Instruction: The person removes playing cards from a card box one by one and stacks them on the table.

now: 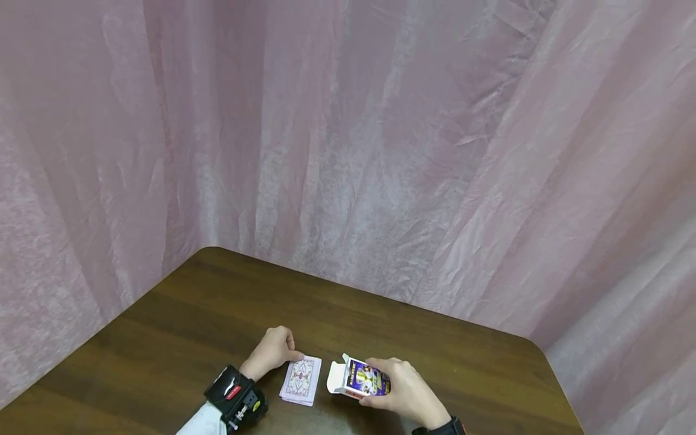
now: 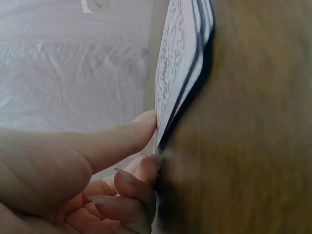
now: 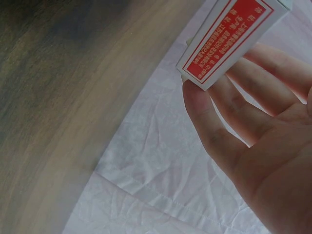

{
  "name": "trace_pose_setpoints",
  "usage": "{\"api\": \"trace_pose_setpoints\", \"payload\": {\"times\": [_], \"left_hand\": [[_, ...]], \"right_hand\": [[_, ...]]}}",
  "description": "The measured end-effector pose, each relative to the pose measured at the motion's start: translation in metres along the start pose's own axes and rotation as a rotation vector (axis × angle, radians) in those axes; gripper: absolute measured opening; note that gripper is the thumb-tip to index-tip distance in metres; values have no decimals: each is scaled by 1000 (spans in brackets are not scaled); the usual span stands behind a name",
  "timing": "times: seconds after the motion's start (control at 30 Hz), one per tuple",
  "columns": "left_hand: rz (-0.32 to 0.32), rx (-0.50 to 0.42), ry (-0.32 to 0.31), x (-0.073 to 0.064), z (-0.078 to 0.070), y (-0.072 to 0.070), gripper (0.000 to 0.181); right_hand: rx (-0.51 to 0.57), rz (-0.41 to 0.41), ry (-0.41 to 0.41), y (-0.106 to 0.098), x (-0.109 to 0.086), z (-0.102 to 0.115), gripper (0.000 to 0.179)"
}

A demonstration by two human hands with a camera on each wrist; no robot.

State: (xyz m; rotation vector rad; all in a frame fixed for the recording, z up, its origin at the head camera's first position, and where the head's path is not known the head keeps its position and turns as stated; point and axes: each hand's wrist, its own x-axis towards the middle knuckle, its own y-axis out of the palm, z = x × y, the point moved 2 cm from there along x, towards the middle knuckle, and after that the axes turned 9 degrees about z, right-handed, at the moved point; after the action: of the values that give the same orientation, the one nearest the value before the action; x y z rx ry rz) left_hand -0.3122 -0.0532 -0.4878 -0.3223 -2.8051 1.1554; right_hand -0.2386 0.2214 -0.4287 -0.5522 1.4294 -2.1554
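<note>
A stack of playing cards [image 1: 301, 380], backs up with a red-and-white ornamental pattern, lies slightly uneven on the table. My left hand [image 1: 273, 350] pinches its far left corner; in the left wrist view the thumb is on the patterned face and the fingertips meet the cards' [image 2: 176, 58] edge. To the right, my right hand [image 1: 406, 389] grips a purple card box [image 1: 363, 377] between thumb and fingers. The box's white flaps stand open toward the stack. In the right wrist view, a red panel with printed characters shows on the box end [image 3: 229, 41].
The brown wooden table [image 1: 261, 290] has rounded far corners. Pink curtains [image 1: 348, 151] hang behind and around it. A black strapped device [image 1: 237, 396] sits on the left wrist, and a dark band [image 1: 443, 428] on the right one.
</note>
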Motion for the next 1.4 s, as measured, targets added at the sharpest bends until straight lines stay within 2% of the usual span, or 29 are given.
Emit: {"api": "trace_pose_setpoints", "payload": {"times": [0.17,0.27,0.37,0.47,0.57,0.63,0.7,0.8,1.13,1.23,1.4], "left_hand": [[0,10,7,-1,-1,0,34],[40,-44,62,-1,-8,-2,30],[138,-171,187,0,-20,-2,24],[287,-333,324,-1,-35,2,20],[422,-438,410,-6,-48,10,18],[470,-455,442,-10,-55,15,16],[484,-452,447,-13,-60,20,14],[463,-436,431,-15,-63,24,13],[431,-370,388,-18,-61,32,16],[437,-357,387,-19,-62,32,14],[474,-402,365,-19,-61,31,11]], "right_hand": [[2,-1,1,1,0,0,58],[7,2,9,1,0,-1,58],[1,3,8,1,0,-1,58],[-12,1,1,0,1,-1,58],[-17,1,-9,0,1,0,56],[-18,-1,-15,0,1,1,55],[-22,-6,-21,0,0,1,54],[-34,-20,-33,0,0,2,54],[-53,-58,-64,-2,-3,7,54],[-58,-61,-71,-2,-3,8,55],[-66,-60,-76,-3,-2,9,56]]}}
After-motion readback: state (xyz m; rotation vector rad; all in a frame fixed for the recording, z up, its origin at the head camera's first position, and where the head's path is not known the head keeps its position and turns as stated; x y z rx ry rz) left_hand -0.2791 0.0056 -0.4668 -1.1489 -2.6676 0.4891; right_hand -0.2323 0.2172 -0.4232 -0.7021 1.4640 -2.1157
